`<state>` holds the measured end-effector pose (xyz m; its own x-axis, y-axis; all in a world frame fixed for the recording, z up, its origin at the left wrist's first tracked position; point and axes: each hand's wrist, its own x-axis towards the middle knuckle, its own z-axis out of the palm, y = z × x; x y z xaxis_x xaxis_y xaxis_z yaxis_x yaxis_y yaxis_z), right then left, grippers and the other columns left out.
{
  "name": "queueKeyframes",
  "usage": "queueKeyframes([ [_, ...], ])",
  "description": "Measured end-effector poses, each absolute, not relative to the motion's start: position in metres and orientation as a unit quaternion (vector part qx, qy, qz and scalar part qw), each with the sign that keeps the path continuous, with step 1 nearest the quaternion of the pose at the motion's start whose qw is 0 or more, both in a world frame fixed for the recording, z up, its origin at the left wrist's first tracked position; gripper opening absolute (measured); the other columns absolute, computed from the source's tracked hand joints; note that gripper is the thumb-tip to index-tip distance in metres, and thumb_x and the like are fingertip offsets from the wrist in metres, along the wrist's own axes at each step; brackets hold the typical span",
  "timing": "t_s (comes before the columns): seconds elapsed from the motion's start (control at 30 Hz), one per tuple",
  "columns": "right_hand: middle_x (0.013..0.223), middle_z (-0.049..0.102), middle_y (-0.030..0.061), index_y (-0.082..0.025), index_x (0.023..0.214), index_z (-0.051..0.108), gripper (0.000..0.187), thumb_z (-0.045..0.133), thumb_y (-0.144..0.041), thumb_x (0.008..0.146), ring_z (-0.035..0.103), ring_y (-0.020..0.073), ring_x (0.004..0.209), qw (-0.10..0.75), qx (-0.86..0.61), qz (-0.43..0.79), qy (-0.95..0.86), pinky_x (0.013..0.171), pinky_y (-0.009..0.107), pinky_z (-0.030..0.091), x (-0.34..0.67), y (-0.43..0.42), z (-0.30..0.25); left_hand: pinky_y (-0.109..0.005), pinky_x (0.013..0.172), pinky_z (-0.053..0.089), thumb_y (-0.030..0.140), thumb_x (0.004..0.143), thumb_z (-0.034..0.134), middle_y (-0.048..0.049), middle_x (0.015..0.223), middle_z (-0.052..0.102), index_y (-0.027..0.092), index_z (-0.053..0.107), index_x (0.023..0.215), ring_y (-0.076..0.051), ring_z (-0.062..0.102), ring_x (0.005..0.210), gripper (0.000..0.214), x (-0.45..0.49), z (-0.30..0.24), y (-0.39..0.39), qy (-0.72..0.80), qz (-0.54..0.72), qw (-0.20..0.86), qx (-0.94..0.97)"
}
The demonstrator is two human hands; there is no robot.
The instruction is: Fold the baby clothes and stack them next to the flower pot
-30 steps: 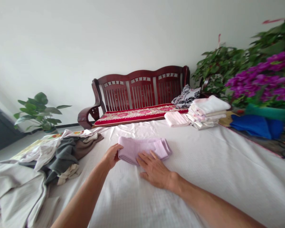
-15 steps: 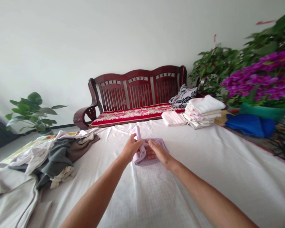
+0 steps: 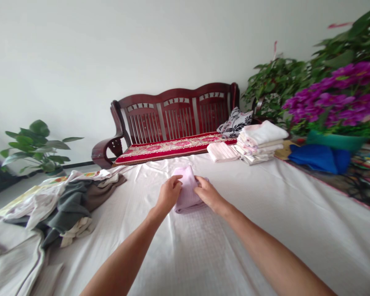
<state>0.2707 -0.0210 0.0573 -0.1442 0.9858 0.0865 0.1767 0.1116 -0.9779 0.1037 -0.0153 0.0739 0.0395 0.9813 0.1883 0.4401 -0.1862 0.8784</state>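
A pale lilac ribbed garment (image 3: 186,190), folded into a small thick bundle, lies in front of me on the white sheet (image 3: 200,250). My left hand (image 3: 170,192) is at its left side, the fingers curled and closed on the cloth's edge. On the opposite side, my right hand (image 3: 210,195) grips the right edge, thumb on top and the other fingers partly hidden by the cloth. A lower layer of the bundle shows slightly past the right edge, behind my right hand.
Loose clothes (image 3: 69,205) lie heaped on the left. A stack of folded cloths (image 3: 260,142) and a folded pink striped cloth (image 3: 222,152) sit at the far right. Beyond stands a wooden bench (image 3: 175,111). Purple flowers (image 3: 336,96) and a blue cloth (image 3: 319,157) are to the right.
The upright flap of the lilac garment has been folded over to the right, making the bundle narrower. My right hand has come out from inside the fold to its right edge.
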Motion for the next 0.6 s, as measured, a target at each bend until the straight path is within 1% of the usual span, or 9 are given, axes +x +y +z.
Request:
queueKeyframes([
  [0.07,0.087,0.073,0.0023,-0.021,0.125,0.059,0.045,0.052,-0.023,0.081,0.064,0.0177,0.072,0.429,-0.511,0.426,-0.611,0.061,0.024,0.048,0.275,-0.019,0.059,-0.039,0.095,0.052,0.014,0.087,0.049,-0.0107,0.108,0.07,0.015,0.066,0.119,-0.021,0.067,0.101,0.036,0.103,0.065,-0.012,0.542,0.404,0.196,0.71],
  [0.1,0.087,0.073,0.0027,-0.02,0.127,0.058,0.047,0.051,-0.022,0.081,0.064,0.0177,0.072,0.42,-0.526,0.411,-0.615,0.062,0.025,0.047,0.277,-0.019,0.06,-0.041,0.101,0.049,0.015,0.088,0.048,-0.0126,0.118,0.068,0.015,0.065,0.121,-0.024,0.064,0.11,0.037,0.103,0.061,-0.011,0.531,0.386,0.156,0.738],
  [0.2,0.089,0.073,0.0045,-0.017,0.134,0.054,0.052,0.048,-0.019,0.082,0.064,0.0181,0.076,0.396,-0.565,0.343,-0.638,0.067,0.025,0.046,0.285,-0.019,0.063,-0.045,0.114,0.037,0.022,0.094,0.045,-0.0159,0.138,0.058,0.013,0.057,0.132,-0.026,0.051,0.131,0.041,0.107,0.049,-0.011,0.49,0.325,0.094,0.803],
  [0.27,0.093,0.073,0.0062,-0.016,0.136,0.052,0.054,0.047,-0.018,0.083,0.065,0.0191,0.081,0.373,-0.585,0.295,-0.657,0.071,0.026,0.045,0.291,-0.019,0.064,-0.048,0.117,0.032,0.028,0.098,0.041,-0.0168,0.146,0.051,0.013,0.05,0.14,-0.027,0.041,0.14,0.045,0.112,0.042,-0.013,0.48,0.283,0.061,0.828],
  [0.33,0.093,0.073,0.007,-0.016,0.136,0.052,0.053,0.047,-0.017,0.083,0.066,0.0201,0.084,0.343,-0.606,0.261,-0.668,0.073,0.027,0.045,0.297,-0.018,0.065,-0.052,0.117,0.03,0.034,0.101,0.038,-0.0166,0.151,0.045,0.015,0.045,0.145,-0.03,0.034,0.145,0.049,0.117,0.037,-0.016,0.488,0.241,0.036,0.838],
  [0.43,0.091,0.074,0.0065,-0.016,0.133,0.056,0.05,0.047,-0.016,0.084,0.067,0.0211,0.085,0.3,-0.635,0.226,-0.674,0.075,0.028,0.045,0.304,-0.019,0.068,-0.057,0.116,0.029,0.038,0.102,0.035,-0.0144,0.156,0.04,0.017,0.039,0.149,-0.034,0.028,0.147,0.052,0.125,0.035,-0.022,0.506,0.191,0.01,0.841],
  [0.5,0.101,0.074,0.0084,-0.017,0.13,0.058,0.045,0.044,-0.016,0.087,0.066,0.022,0.095,0.295,-0.644,0.17,-0.685,0.082,0.03,0.046,0.305,-0.022,0.07,-0.058,0.116,0.028,0.039,0.102,0.036,-0.0131,0.156,0.039,0.018,0.038,0.15,-0.035,0.028,0.147,0.053,0.129,0.036,-0.026,0.512,0.169,-0.011,0.842],
  [0.6,0.124,0.067,0.0114,-0.018,0.128,0.06,0.041,0.041,-0.02,0.093,0.059,0.0236,0.115,0.3,-0.62,0.052,-0.723,0.097,0.034,0.043,0.299,-0.027,0.07,-0.06,0.116,0.026,0.039,0.101,0.038,-0.0122,0.156,0.039,0.02,0.04,0.15,-0.035,0.029,0.146,0.052,0.136,0.038,-0.03,0.523,0.153,-0.042,0.837],
])
